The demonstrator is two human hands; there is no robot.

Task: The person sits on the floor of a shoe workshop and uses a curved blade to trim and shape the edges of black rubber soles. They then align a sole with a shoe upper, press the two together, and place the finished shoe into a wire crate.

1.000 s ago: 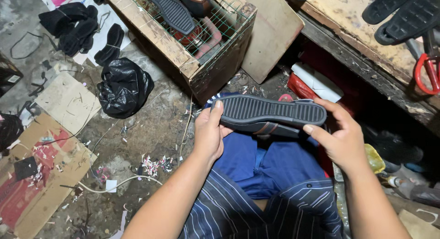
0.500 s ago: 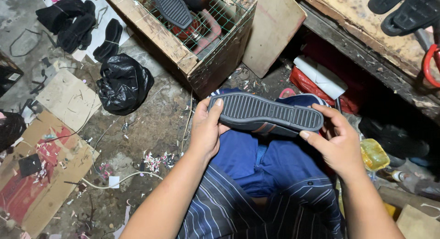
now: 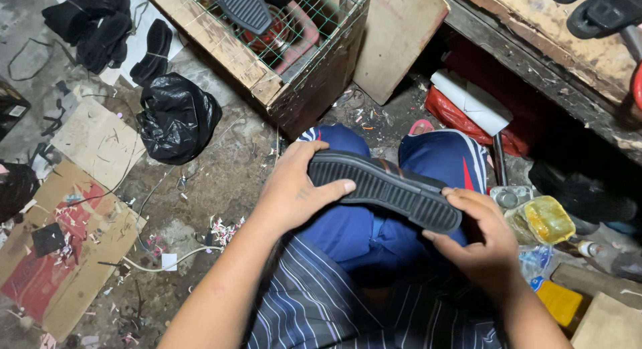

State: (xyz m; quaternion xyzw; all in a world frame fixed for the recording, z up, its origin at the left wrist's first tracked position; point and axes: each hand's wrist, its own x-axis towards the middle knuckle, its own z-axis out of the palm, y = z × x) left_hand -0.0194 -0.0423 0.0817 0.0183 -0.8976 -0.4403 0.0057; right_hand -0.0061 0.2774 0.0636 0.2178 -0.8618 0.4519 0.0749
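Note:
A black sandal (image 3: 388,188) with a ribbed sole turned up lies across my lap, above my blue trousers (image 3: 348,235). My left hand (image 3: 294,188) grips its left end, thumb over the sole. My right hand (image 3: 478,235) holds the right end, fingers curled round the edge. A brown strap shows just past the sole's far edge.
A wooden crate with green wire mesh (image 3: 267,81) stands ahead, a ribbed sole (image 3: 244,7) resting on it. A black plastic bag (image 3: 177,115) and cardboard sheets (image 3: 63,249) lie at left. A glue jar (image 3: 548,218) sits at right under a wooden bench (image 3: 548,48).
Both hands have brought the sandal down and closer to my lap, and it now tilts with its right end lower. The view has shifted forward over my knees.

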